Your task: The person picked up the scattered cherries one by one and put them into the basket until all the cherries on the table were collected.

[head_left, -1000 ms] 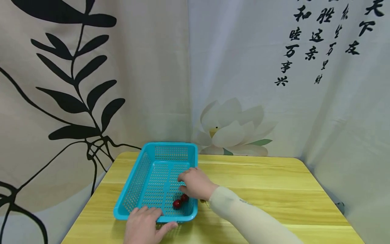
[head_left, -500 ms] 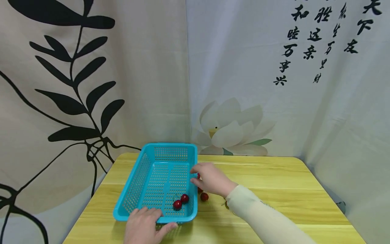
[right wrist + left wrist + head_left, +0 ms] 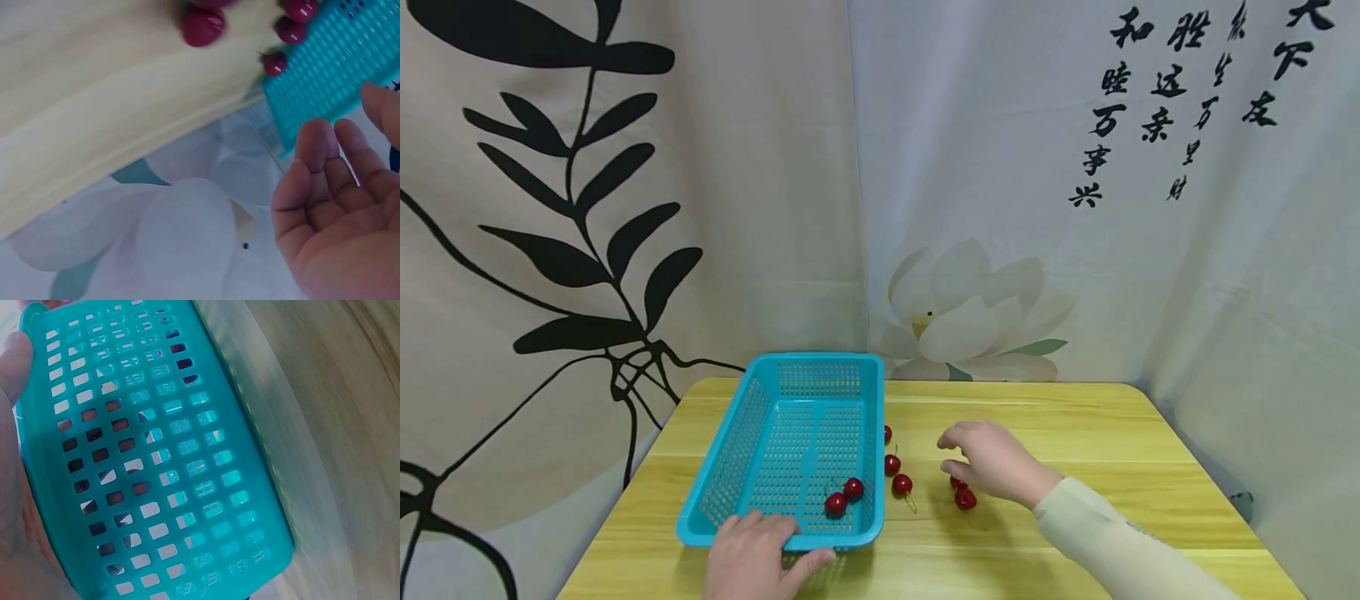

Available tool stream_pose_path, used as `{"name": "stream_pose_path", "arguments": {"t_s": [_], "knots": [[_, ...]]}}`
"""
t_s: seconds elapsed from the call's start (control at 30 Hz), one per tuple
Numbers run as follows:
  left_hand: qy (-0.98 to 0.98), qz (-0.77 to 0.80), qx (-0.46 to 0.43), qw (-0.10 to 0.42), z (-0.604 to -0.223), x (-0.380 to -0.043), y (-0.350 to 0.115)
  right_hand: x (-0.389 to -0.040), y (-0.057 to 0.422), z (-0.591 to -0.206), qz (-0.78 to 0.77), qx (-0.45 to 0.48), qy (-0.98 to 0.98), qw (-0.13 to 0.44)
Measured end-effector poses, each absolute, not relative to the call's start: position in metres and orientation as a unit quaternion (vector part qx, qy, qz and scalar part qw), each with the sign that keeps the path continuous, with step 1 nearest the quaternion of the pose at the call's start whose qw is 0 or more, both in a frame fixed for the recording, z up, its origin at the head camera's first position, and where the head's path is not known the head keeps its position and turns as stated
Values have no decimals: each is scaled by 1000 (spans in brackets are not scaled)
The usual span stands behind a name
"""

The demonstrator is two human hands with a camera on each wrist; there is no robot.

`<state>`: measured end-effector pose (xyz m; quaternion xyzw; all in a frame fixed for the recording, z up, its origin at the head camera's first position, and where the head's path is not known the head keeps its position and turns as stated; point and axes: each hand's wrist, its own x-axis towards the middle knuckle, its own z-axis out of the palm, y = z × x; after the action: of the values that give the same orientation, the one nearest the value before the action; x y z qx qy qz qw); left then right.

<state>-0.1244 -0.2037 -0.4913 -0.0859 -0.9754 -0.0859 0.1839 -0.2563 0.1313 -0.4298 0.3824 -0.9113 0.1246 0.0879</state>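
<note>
A blue plastic basket (image 3: 868, 527) with perforated walls stands on the table. Two dark red cherries (image 3: 853, 489) lie inside at its near right corner. My left hand (image 3: 752, 554) grips the near rim, fingers over it and thumb outside; through the holes of the wall (image 3: 261, 494), its fingers show in the left wrist view. Outside the basket's right side lie three cherries (image 3: 902, 484), one partly hidden by the rim. Farther right, my right hand (image 3: 996, 458) hovers with loosely bent fingers and holds nothing. Just below it are more cherries (image 3: 966, 499), partly covered by the hand.
The yellow wood-grain table (image 3: 1075, 425) reaches to a pale curtain (image 3: 782, 208) at the back. The curtain bears black leaves, a white lotus print and black lettering. It also hangs along the right side.
My right hand has moved from over the basket to the right, above the cherries there. The cherries beside the basket have come into view. My left hand stays on the rim.
</note>
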Motion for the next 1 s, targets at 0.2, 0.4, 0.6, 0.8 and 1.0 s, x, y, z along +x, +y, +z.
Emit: {"name": "stream_pose_path", "arguments": {"t_s": [0.2, 0.4, 0.6, 0.8, 1.0], "knots": [[-980, -83, -71, 163, -490, -124, -204, -250, 144, -446, 137, 386, -909, 75], [-980, -83, -74, 164, -491, -124, -205, -246, 150, -461, 150, 390, -907, 52], [-970, -88, -93, 206, -494, -126, -205, -243, 155, -474, 156, 399, -902, 59], [-964, -92, -102, 229, -496, -126, -205, -241, 157, -482, 163, 412, -893, 75], [-974, -84, -86, 192, -492, -125, -203, -239, 157, -488, 152, 406, -899, 61]]}}
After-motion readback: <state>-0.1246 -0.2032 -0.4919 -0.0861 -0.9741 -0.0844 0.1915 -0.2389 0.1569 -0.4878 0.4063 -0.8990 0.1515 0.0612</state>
